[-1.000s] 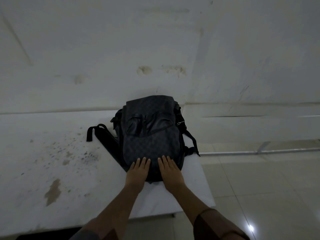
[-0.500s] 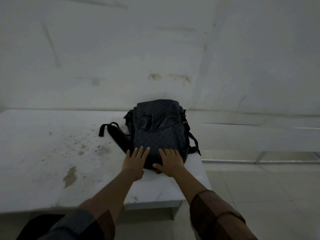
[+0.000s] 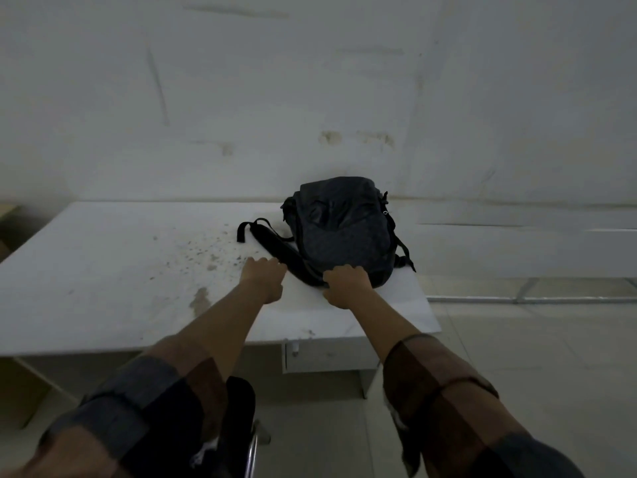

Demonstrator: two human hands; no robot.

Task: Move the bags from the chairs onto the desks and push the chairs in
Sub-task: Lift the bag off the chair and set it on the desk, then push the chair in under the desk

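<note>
- Two hands reach the bag (image 3: 344,232), which lies near the desk's (image 3: 103,270) right edge.
- Left hand (image 3: 263,282) curled beside the strap (image 3: 279,251); grasp unclear.
- Right hand (image 3: 346,286) curls on the bag's near end, apparently steadying it.

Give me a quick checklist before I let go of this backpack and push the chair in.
1. Backpack fully on the desk: ok, it lies flat near the right end.
2. Clear of the desk's near edge: ok, bare desktop shows in front of it.
3. Shoulder strap on the desk: ok, it lies across the top to the left of the backpack.
4. Hands free: not ok, right hand touches the backpack's near end; left hand is beside the strap, contact cannot tell.
5. Chair within reach: ok, its dark back shows just below the arms.
6. Space under the desk clear for the chair: cannot tell.
</note>
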